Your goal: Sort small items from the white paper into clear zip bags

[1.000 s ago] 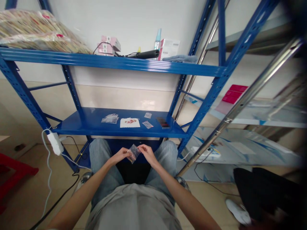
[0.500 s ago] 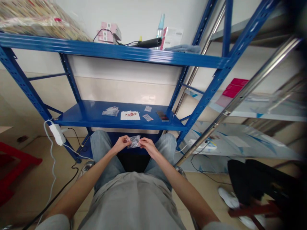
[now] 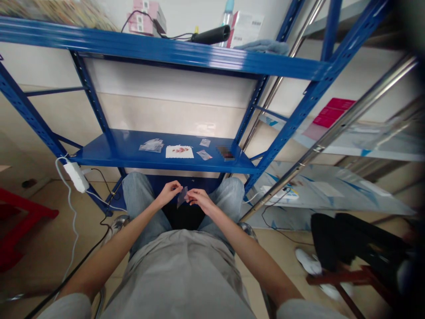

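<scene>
In front of my lap, a small clear plastic bag [image 3: 181, 198] hangs tilted, pinched in the fingers of my right hand [image 3: 201, 199]. Close by the bag's upper left edge is my left hand [image 3: 169, 193], its thumb and fingers pressed together. Whether something tiny is between them I cannot make out. Beyond the hands, on the blue shelf [image 3: 133, 160], lie a pile of clear small bags [image 3: 152, 145] and a white card with a reddish pattern [image 3: 179, 152]. Two more small bags, a nearer one [image 3: 204, 154] and a farther one [image 3: 205, 142], lie right of the card.
A dark, blurred-out item [image 3: 226, 153] lies at the shelf's right end. The upper shelf beam [image 3: 149, 48] crosses ahead, with pink boxes [image 3: 146, 17] and a black rod-like tool [image 3: 210, 35] above. A white power strip [image 3: 76, 176] hangs left. Another person's legs [image 3: 345, 239] show right.
The bag was stretched flat between both hands; now it is turned edgewise and hangs from my right hand. The left fingers have moved up its edge. The view has tipped slightly downward.
</scene>
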A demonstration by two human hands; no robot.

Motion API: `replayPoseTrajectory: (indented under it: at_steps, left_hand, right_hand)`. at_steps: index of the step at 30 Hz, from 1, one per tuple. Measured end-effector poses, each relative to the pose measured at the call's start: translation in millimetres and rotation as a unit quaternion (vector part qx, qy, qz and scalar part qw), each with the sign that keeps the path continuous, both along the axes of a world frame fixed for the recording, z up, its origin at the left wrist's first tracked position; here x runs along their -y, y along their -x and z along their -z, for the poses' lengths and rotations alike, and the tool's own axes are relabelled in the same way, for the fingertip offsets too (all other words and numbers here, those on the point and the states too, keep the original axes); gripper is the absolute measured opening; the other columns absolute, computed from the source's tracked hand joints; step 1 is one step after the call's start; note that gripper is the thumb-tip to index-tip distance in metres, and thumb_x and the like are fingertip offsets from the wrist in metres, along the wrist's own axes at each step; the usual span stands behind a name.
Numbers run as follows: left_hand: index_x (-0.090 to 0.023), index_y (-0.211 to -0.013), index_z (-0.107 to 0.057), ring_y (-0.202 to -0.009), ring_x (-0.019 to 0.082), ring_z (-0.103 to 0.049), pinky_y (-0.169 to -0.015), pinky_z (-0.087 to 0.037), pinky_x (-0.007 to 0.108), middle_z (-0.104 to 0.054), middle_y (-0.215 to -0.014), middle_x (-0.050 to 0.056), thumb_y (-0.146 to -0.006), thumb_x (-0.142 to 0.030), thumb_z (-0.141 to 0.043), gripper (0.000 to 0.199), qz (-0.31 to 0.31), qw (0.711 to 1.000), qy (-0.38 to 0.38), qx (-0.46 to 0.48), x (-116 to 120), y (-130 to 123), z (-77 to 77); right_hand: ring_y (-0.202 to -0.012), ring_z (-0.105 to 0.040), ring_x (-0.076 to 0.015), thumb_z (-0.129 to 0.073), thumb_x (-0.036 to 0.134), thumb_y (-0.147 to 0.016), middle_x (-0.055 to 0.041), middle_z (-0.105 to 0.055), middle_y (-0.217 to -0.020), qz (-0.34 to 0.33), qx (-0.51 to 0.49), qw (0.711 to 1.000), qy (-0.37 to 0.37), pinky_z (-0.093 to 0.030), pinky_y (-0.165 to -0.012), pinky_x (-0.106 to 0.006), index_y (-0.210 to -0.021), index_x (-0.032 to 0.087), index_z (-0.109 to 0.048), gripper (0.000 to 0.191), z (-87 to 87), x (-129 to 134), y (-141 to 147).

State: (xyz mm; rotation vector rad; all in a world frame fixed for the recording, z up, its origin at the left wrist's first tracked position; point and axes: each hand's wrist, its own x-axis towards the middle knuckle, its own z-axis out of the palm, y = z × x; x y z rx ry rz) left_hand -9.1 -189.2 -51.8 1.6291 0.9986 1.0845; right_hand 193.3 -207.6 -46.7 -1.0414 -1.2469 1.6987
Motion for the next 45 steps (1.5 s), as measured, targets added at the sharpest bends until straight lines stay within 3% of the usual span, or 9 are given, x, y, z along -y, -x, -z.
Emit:
replayPoseTrajectory:
  at_steps: [3, 6, 18, 29, 36, 40, 45]
  left_hand:
    - [-0.014, -0.075, -0.063, -0.063, 0.013, -0.060, -0.058, -0.043, 0.024, -0.067, -0.070, 0.004, -0.086, -0.055, -0.064, 0.043, 0.091, 0.995, 0.045, -0.005, 3, -3, -3.3]
    - [-0.013, -0.080, -0.066, -0.069, 0.015, -0.064, -0.060, -0.046, 0.024, -0.071, -0.077, 0.007, -0.084, -0.057, -0.067, 0.044, 0.133, 0.988, 0.072, 0.016, 4, -9, -3.6]
    - [-0.013, -0.079, -0.062, -0.072, 0.018, -0.070, -0.067, -0.053, 0.028, -0.071, -0.076, 0.008, -0.084, -0.062, -0.063, 0.050, 0.100, 0.984, 0.132, 0.071, 14, -16, 8.8]
    - [-0.012, -0.080, -0.067, -0.073, 0.017, -0.070, -0.062, -0.049, 0.024, -0.074, -0.077, 0.008, -0.084, -0.049, -0.068, 0.037, 0.122, 0.986, 0.116, 0.019, 13, -8, -1.5]
    - [-0.013, -0.078, -0.066, -0.069, 0.015, -0.068, -0.059, -0.046, 0.022, -0.073, -0.074, 0.007, -0.083, -0.033, -0.065, 0.021, 0.109, 0.988, 0.113, -0.012, 16, -5, -2.9]
    - [-0.015, -0.077, -0.062, -0.059, 0.012, -0.065, -0.052, -0.041, 0.019, -0.070, -0.067, 0.004, -0.084, -0.033, -0.060, 0.019, 0.096, 0.990, 0.103, -0.024, 22, -10, -3.5]
    - [-0.017, -0.073, -0.057, -0.047, 0.011, -0.058, -0.045, -0.036, 0.019, -0.063, -0.056, 0.000, -0.085, -0.037, -0.056, 0.023, 0.074, 0.993, 0.092, -0.023, 22, -21, 11.4]
  right_hand:
    - [-0.070, -0.067, -0.0145, -0.078, 0.042, -0.074, -0.0078, -0.074, -0.082, -0.013, -0.011, 1.000, 0.001, -0.049, -0.059, -0.022, -0.084, 0.015, -0.070, 0.030, -0.5, -2, -2]
    - [-0.071, -0.067, -0.0148, -0.076, 0.043, -0.076, -0.0066, -0.072, -0.078, -0.020, -0.011, 1.000, -0.011, -0.048, -0.060, -0.022, -0.086, 0.014, -0.071, 0.031, 0.6, -6, -4]
    - [-0.061, -0.061, -0.0137, -0.077, 0.055, -0.074, -0.0004, -0.066, -0.069, -0.041, 0.028, 0.994, -0.102, -0.046, -0.058, -0.025, -0.080, 0.018, -0.064, 0.040, 2.2, -3, 4]
    - [-0.060, -0.060, -0.0142, -0.073, 0.057, -0.077, -0.0005, -0.067, -0.068, -0.081, 0.076, 0.982, -0.150, -0.043, -0.056, -0.025, -0.079, 0.019, -0.061, 0.039, -3.4, -5, 4]
    - [-0.061, -0.060, -0.0144, -0.066, 0.043, -0.083, -0.0001, -0.066, -0.067, -0.085, 0.089, 0.975, -0.184, -0.045, -0.061, -0.026, -0.078, 0.019, -0.060, 0.025, -3.1, -3, 6]
    - [-0.063, -0.058, -0.0139, -0.064, 0.027, -0.081, 0.0014, -0.063, -0.067, -0.051, 0.169, 0.951, -0.253, -0.043, -0.061, -0.025, -0.074, 0.019, -0.060, 0.011, -3.3, 0, 4]
    - [-0.061, -0.056, -0.0132, -0.061, 0.017, -0.081, 0.0022, -0.063, -0.067, -0.027, 0.240, 0.924, -0.298, -0.040, -0.058, -0.023, -0.077, 0.020, -0.062, 0.005, 1.8, -1, 0]
